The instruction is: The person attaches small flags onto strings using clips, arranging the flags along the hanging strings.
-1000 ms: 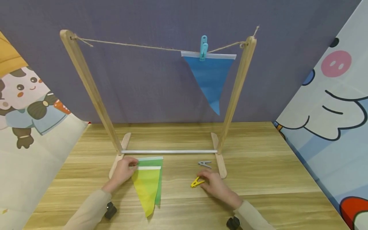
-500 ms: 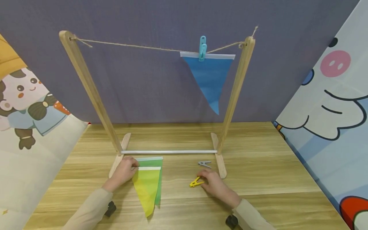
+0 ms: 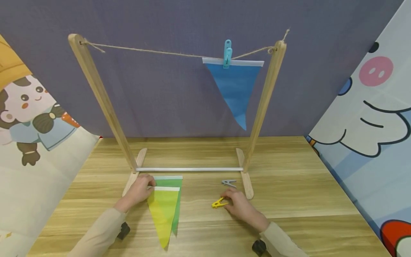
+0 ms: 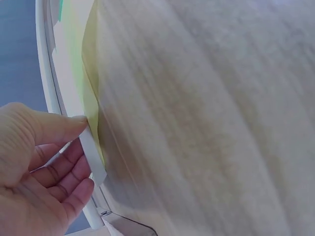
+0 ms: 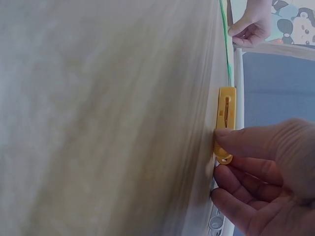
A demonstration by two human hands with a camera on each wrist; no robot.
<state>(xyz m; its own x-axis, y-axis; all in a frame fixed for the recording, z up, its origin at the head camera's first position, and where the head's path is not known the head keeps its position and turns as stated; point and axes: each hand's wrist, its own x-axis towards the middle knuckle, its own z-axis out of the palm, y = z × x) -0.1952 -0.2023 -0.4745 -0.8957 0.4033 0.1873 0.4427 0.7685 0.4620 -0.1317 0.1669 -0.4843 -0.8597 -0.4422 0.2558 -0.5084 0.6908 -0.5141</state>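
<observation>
Across the lower frame, I see left hand [image 3: 138, 189] pinching the yellow pennant [image 3: 163, 210], right hand [image 3: 239, 205] gripping the yellow clothespin [image 3: 217, 203]!

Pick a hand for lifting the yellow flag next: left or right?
Left, likely: the left hand pinches the yellow flag by its white top edge, while the right hand is apart from it, holding the yellow clothespin.

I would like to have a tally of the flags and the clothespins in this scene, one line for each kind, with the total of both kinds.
Flags: 3 (blue flag, yellow flag, green flag)
Clothespins: 3 (light blue clothespin, yellow clothespin, grey clothespin)
Total: 6
</observation>
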